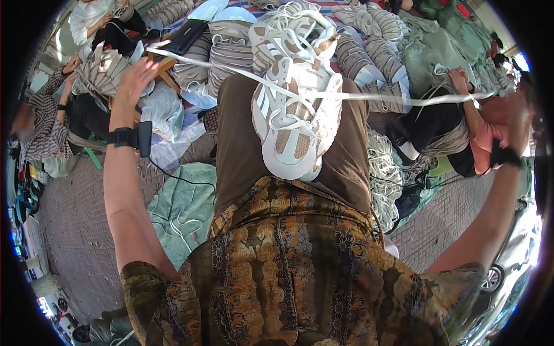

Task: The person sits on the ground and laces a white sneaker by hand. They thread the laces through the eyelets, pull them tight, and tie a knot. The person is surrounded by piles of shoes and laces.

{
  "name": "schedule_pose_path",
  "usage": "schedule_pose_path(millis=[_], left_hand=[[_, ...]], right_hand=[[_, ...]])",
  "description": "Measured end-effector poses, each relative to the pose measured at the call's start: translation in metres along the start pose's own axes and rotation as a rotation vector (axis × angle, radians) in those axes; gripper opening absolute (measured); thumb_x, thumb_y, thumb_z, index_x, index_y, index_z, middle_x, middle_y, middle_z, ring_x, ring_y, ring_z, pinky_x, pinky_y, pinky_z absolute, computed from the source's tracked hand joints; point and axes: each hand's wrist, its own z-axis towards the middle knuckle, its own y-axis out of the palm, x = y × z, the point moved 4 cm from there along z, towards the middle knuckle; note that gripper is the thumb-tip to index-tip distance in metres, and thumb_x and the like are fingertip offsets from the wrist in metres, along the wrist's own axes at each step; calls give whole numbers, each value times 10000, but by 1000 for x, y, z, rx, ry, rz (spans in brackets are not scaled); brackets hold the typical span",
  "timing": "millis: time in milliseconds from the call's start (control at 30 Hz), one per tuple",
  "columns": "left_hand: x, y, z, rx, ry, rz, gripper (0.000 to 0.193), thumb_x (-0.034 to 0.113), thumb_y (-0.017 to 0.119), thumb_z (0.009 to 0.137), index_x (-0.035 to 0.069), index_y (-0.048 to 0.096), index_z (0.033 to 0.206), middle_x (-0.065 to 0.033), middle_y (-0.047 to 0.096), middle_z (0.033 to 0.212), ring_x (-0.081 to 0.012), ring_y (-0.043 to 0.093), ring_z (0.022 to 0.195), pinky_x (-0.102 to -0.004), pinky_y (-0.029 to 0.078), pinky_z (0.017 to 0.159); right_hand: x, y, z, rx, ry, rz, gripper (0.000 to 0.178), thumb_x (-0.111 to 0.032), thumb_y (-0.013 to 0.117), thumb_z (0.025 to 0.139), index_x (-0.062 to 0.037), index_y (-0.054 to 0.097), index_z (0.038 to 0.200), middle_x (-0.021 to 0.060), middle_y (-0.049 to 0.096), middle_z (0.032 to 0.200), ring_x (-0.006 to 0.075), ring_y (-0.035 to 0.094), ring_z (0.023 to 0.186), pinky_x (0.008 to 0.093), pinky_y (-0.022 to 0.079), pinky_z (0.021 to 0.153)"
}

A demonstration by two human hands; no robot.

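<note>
A white and tan sneaker upper [300, 141] lies on my lap, its toe toward me. From its eyelets a long white shoelace [415, 102] stretches out to both sides, nearly straight. At the upper left, my left hand [137, 81] is raised with its fingers closed at one end of the lace. Far out on the right, my right hand [519, 109] is smeared by motion near the lace's other end. Its fingers cannot be made out. More pale uppers [291, 29] with loose laces lie beyond the toe piece.
Nested stacks of uppers [231, 55] stand in front of my knees. White laces [381, 173] lie heaped by my right leg. A green cloth [187, 199] covers ground at my left. One co-worker [43, 130] sits left, another [496, 138] right. A black pouch [186, 37] lies ahead.
</note>
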Motion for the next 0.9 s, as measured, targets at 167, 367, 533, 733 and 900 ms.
schedule_pose_path(millis=[167, 367, 533, 733, 900], left_hand=[[-55, -46, -27, 127, 10, 680, 258, 171, 594, 939, 50, 631, 1163, -53, 672, 1052, -150, 638, 948, -287, 524, 780], [-38, 153, -165, -408, 525, 846, 225, 24, 619, 874, 46, 656, 1095, -59, 651, 1065, -135, 620, 910, -263, 518, 760], [-37, 231, -232, -700, 834, 982, 380, -35, 697, 758, 64, 646, 1122, -109, 589, 1101, -210, 616, 902, -289, 532, 719], [-27, 240, -209, -545, 873, 930, 392, -16, 680, 775, 80, 631, 1151, -100, 567, 1107, -231, 612, 924, -303, 525, 722], [-34, 248, -182, -583, 702, 917, 293, -37, 654, 792, 71, 616, 1062, -64, 575, 1106, -171, 585, 801, -282, 497, 688]], right_hand=[[-101, 117, -107, -361, -80, 561, 236, -26, 536, 915, -39, 654, 1120, 50, 675, 973, 103, 645, 754, 212, 520, 590], [-297, 115, -188, -394, -253, 788, 121, -47, 658, 855, -33, 675, 974, 103, 653, 973, 231, 661, 801, 331, 540, 665], [-337, 110, -194, -318, -491, 694, 303, -12, 695, 813, -56, 622, 1104, 108, 598, 988, 253, 636, 755, 349, 525, 613], [-343, 112, -191, -413, -453, 754, 357, -25, 673, 828, -96, 577, 1164, 101, 581, 856, 263, 627, 699, 369, 516, 597], [-343, 124, -186, -599, -487, 860, 185, -66, 663, 855, -75, 600, 1029, 98, 592, 725, 248, 568, 588, 336, 493, 578]])
